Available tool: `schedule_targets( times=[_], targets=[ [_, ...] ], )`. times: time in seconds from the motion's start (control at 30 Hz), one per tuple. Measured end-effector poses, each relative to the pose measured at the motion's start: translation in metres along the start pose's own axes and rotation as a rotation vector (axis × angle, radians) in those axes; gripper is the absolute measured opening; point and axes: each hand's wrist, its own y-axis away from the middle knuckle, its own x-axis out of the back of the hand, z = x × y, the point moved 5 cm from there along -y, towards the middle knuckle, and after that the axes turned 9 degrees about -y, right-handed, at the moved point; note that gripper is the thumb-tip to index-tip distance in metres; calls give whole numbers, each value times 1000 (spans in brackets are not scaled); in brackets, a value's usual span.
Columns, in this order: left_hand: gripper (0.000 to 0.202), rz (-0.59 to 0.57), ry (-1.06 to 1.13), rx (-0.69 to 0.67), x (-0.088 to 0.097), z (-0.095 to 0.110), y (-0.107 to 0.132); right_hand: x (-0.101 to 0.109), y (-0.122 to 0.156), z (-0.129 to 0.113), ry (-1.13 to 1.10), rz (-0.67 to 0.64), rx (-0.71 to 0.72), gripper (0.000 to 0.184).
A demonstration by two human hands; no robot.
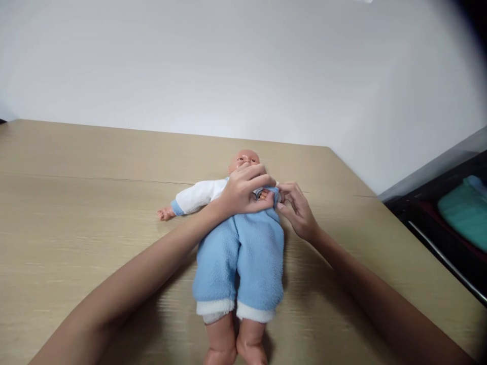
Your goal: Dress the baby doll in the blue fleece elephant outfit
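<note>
A baby doll (239, 256) lies on its back on the wooden table, head away from me, its bare feet toward me. It wears fluffy blue trousers with white hems and a white top. One white sleeve (200, 196) with a blue cuff stretches out to the left. Over the doll's chest, my left hand (247, 188) is closed on the blue cuff (275, 195) of the other sleeve, where small doll fingers (264, 193) show. My right hand (299, 209) pinches the same cuff from the right. The doll's lower face is partly hidden behind my left hand.
The light wooden table (76, 243) spreads widely on both sides, with a seam across it. A pale wall (190, 66) rises behind its far edge. Beyond the right edge stands something dark with a metal bar and a teal cloth (466, 210).
</note>
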Motion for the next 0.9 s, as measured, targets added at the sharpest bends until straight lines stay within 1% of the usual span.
schedule_targets(
  times=[0.03, 0.1, 0.17, 0.2, 0.27, 0.4, 0.47, 0.53, 0.57, 0.63, 0.7, 0.77, 0.83, 0.9],
  targets=[
    [6, -54, 110, 82, -2, -3, -3, 0, 1, -3, 21, 1, 14, 25],
    [7, -196, 330, 299, -9, -12, -8, -2, 1, -6, 63, 13, 22, 20],
    [12, -335, 485, 520, -19, -21, -8, -5, 2, -8, 81, 45, 1, 16],
    [16, -388, 528, 604, -23, -25, -6, -7, 2, -7, 63, 70, -22, 16],
    [22, -454, 572, 698, -29, -30, -3, -11, 4, -4, -38, 127, -109, 20],
    [28, -484, 549, 762, -35, -35, 3, -21, 5, 6, -357, 238, -350, 23],
    [33, -500, 517, 794, -35, -38, 6, -22, 4, 11, -510, 298, -408, 25],
    [38, -514, 479, 816, -36, -40, 8, -21, 2, 17, -614, 338, -438, 29],
    [39, -513, 458, 819, -36, -41, 9, -20, 2, 20, -630, 349, -456, 32],
    [37, -509, 407, 801, -35, -44, 9, -16, 6, 28, -578, 386, -498, 34],
    [32, -502, 359, 771, -35, -45, 10, -11, 12, 37, -460, 439, -526, 30],
    [30, -503, 366, 731, -36, -45, 10, -8, 19, 46, -376, 476, -535, 26],
    [31, -513, 400, 692, -37, -43, 10, -9, 23, 56, -366, 473, -541, 27],
    [31, -520, 398, 681, -38, -42, 10, -12, 22, 68, -374, 443, -537, 33]
  ],
)
